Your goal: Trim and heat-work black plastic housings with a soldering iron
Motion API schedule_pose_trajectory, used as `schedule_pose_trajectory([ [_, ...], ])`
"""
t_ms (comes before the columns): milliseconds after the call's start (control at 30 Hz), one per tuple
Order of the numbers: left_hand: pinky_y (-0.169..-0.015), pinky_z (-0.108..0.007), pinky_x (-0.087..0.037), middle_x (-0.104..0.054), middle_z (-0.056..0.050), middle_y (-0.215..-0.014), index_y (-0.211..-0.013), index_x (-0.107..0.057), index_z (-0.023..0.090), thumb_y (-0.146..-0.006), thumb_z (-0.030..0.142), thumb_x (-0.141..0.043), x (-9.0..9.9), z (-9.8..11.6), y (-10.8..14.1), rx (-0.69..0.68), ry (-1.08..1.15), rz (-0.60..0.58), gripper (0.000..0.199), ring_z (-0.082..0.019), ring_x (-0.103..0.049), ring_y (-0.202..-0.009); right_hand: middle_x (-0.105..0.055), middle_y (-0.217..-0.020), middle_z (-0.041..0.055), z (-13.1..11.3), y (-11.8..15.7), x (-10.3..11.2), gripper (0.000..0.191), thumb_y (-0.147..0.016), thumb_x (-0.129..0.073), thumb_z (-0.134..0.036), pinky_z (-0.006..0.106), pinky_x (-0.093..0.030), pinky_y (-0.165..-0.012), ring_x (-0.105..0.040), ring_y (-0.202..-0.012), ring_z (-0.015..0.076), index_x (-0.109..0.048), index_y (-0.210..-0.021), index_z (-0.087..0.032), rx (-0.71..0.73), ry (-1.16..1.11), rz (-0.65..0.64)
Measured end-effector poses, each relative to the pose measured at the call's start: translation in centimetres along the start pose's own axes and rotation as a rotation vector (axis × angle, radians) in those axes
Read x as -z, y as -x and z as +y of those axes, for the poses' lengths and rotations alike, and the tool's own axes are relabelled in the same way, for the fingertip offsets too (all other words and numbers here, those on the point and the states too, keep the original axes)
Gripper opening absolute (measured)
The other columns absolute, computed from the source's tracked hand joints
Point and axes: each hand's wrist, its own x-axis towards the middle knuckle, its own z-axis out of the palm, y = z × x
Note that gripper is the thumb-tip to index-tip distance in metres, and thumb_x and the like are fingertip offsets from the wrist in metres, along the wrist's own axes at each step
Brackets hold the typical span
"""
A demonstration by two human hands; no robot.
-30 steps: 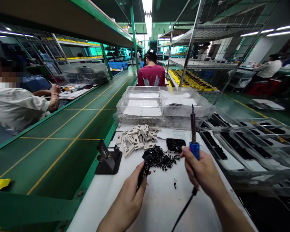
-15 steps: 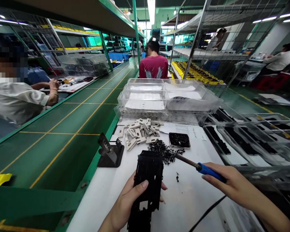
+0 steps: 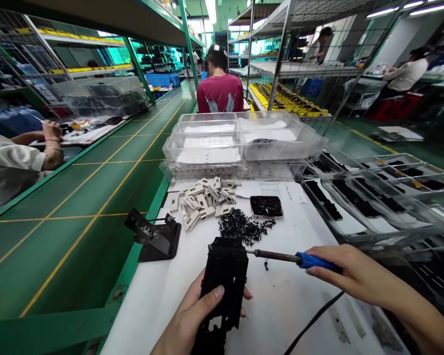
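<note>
My left hand [image 3: 198, 313] is wrapped round a black plastic housing [image 3: 225, 281], its thumb across the front. The housing is held tilted above the white table surface [image 3: 281, 315]. In my right hand [image 3: 350, 271] is the blue handle of a soldering iron [image 3: 303, 259], and a black cable runs down from it. The iron's tip points left and is at the upper right edge of the housing; whether it touches cannot be made out. Behind the housing lies a pile of small black parts [image 3: 242, 226].
White plastic pieces [image 3: 207, 199] are heaped behind, beside a small box of black parts [image 3: 266, 206]. A metal iron stand [image 3: 159, 239] is at the left. Clear trays [image 3: 244, 140] stand behind; more trays [image 3: 373, 207] are at the right. Other people sit further off.
The iron's tip has moved from the pile of small black parts to the housing's upper right edge. My left hand still holds the housing. The whole view has shifted a little.
</note>
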Motion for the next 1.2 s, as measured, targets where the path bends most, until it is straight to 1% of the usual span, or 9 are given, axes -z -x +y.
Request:
schedule_pose_trajectory([
  [133, -0.078, -0.040, -0.050, -0.073, -0.017, -0.105, -0.116, -0.060, 0.013, -0.089, 0.044, -0.057, 0.0, 0.1, -0.2, 0.009, -0.021, -0.024, 0.041, -0.029, -0.068, -0.087, -0.066, -0.079, 0.0028, 0.3, 0.1, -0.1, 0.033, -0.099, -0.045, -0.047, 0.028, -0.037, -0.064, -0.058, -0.069, 0.0181, -0.062, -0.086, -0.022, 0.004, 0.020, -0.010],
  [267, -0.079, -0.041, -0.049, -0.072, -0.016, -0.107, -0.116, -0.060, 0.014, -0.090, 0.046, -0.055, 0.0, 0.3, -0.4, 0.023, -0.067, -0.036, 0.041, -0.030, -0.067, -0.091, -0.065, -0.079, 0.0028, 0.0, 0.1, 0.1, 0.034, -0.100, -0.045, -0.047, 0.028, -0.035, -0.063, -0.057, -0.069, 0.0181, -0.063, -0.087, -0.021, 0.006, 0.022, -0.015],
  [400, -0.082, -0.041, -0.049, -0.071, -0.015, -0.109, -0.115, -0.060, 0.015, -0.092, 0.044, -0.052, 0.0, 0.8, -0.4, 0.042, -0.094, -0.041, 0.038, -0.030, -0.067, -0.091, -0.064, -0.076, 0.0025, -0.2, -0.1, 0.3, 0.036, -0.099, -0.044, -0.049, 0.028, -0.034, -0.062, -0.055, -0.067, 0.0177, -0.062, -0.085, -0.021, 0.002, 0.026, -0.013],
  [500, -0.080, -0.040, -0.049, -0.071, -0.015, -0.107, -0.116, -0.059, 0.015, -0.092, 0.043, -0.052, -0.1, 1.0, -0.4, 0.044, -0.101, -0.041, 0.038, -0.030, -0.067, -0.090, -0.065, -0.077, 0.0025, -0.2, -0.2, 0.3, 0.037, -0.099, -0.044, -0.051, 0.028, -0.034, -0.062, -0.056, -0.068, 0.0177, -0.063, -0.087, -0.021, -0.003, 0.027, -0.011],
  [600, -0.079, -0.040, -0.049, -0.071, -0.016, -0.108, -0.118, -0.056, 0.014, -0.092, 0.044, -0.052, 0.0, 1.0, -0.5, 0.055, -0.097, -0.048, 0.040, -0.030, -0.067, -0.089, -0.066, -0.078, 0.0027, -0.2, -0.3, 0.4, 0.038, -0.099, -0.044, -0.051, 0.028, -0.034, -0.063, -0.057, -0.069, 0.0181, -0.065, -0.090, -0.021, -0.002, 0.032, -0.014],
  [733, -0.083, -0.043, -0.048, -0.070, -0.018, -0.112, -0.123, -0.053, 0.014, -0.091, 0.046, -0.053, 0.5, 0.7, -0.7, 0.098, -0.097, -0.041, 0.045, -0.031, -0.066, -0.093, -0.067, -0.080, 0.0033, -0.1, -0.4, 0.5, 0.039, -0.099, -0.045, -0.053, 0.027, -0.034, -0.063, -0.058, -0.070, 0.0182, -0.066, -0.094, -0.021, -0.001, 0.004, -0.028],
  [867, -0.083, -0.042, -0.048, -0.070, -0.018, -0.112, -0.126, -0.051, 0.014, -0.091, 0.046, -0.053, 0.7, 0.6, -0.7, 0.123, -0.082, -0.050, 0.048, -0.032, -0.066, -0.094, -0.068, -0.081, 0.0032, 0.0, -0.3, 0.6, 0.039, -0.098, -0.046, -0.054, 0.027, -0.034, -0.064, -0.059, -0.071, 0.0178, -0.066, -0.095, -0.021, -0.002, -0.006, -0.030],
  [1067, -0.079, -0.039, -0.050, -0.071, -0.017, -0.109, -0.118, -0.056, 0.015, -0.091, 0.043, -0.052, 0.4, 0.9, -0.8, 0.093, -0.062, -0.060, 0.039, -0.030, -0.067, -0.091, -0.067, -0.080, 0.0028, 0.0, -0.1, 0.8, 0.038, -0.098, -0.047, -0.053, 0.027, -0.034, -0.063, -0.059, -0.070, 0.0173, -0.067, -0.094, -0.021, 0.012, -0.001, -0.031],
  [1200, -0.080, -0.041, -0.050, -0.071, -0.018, -0.110, -0.122, -0.054, 0.014, -0.091, 0.044, -0.053, 0.6, 0.9, -0.7, 0.087, -0.077, -0.036, 0.043, -0.031, -0.067, -0.091, -0.067, -0.080, 0.0027, 0.3, 0.0, 1.0, 0.038, -0.099, -0.046, -0.051, 0.027, -0.035, -0.064, -0.059, -0.070, 0.0167, -0.067, -0.096, -0.019, 0.014, 0.010, 0.000],
])
